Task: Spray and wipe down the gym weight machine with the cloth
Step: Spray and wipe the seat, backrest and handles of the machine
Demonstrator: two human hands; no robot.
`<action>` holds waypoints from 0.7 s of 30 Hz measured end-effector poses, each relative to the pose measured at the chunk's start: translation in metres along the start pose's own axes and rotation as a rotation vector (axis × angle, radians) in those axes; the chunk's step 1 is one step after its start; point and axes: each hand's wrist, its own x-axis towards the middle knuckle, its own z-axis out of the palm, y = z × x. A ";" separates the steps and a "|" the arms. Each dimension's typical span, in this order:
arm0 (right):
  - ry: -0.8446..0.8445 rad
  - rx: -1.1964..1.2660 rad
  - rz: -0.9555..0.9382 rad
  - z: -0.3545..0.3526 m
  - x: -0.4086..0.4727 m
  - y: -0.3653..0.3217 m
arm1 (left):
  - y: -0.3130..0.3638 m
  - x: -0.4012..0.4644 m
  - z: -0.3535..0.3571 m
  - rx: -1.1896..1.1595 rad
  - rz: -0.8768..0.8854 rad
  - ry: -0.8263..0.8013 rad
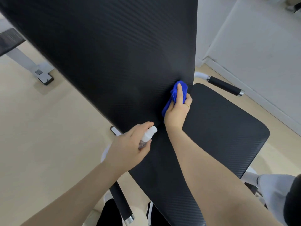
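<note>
At the far left a second bench point(9, 41) with a black pad stands on a pale metal leg point(24, 61), its foot plate point(43, 75) resting on the cream floor point(48, 128). The middle of the view is filled by the tall black back pad point(114, 54) of the weight machine, its covering ribbed with fine diagonal lines like woven carbon, tilted up and away from the camera. Low against that pad the left hand point(128, 147) is curled around a small clear spray bottle point(147, 136), the index finger lying over its white nozzle, which points toward the pad. Below it a black foam handle point(121, 203) with a chrome end cap juts out over the floor. Just to the right, the right hand point(177, 110) grips a bunched blue cloth point(176, 93) and presses it onto the lower right edge of the back pad, index finger stretched along the fabric (a gold ring shows on one finger). Beside that hand lies the black seat pad point(224, 128), same ribbed texture, nearly flat. Beyond it another foam-covered handle point(224, 85) extends from a white tube, and a white wall point(260, 46) with a baseboard closes off the right side of the room.
</note>
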 end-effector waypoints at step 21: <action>-0.490 -0.335 0.298 -0.158 0.005 0.081 | 0.052 0.024 0.027 -0.286 -0.203 -0.437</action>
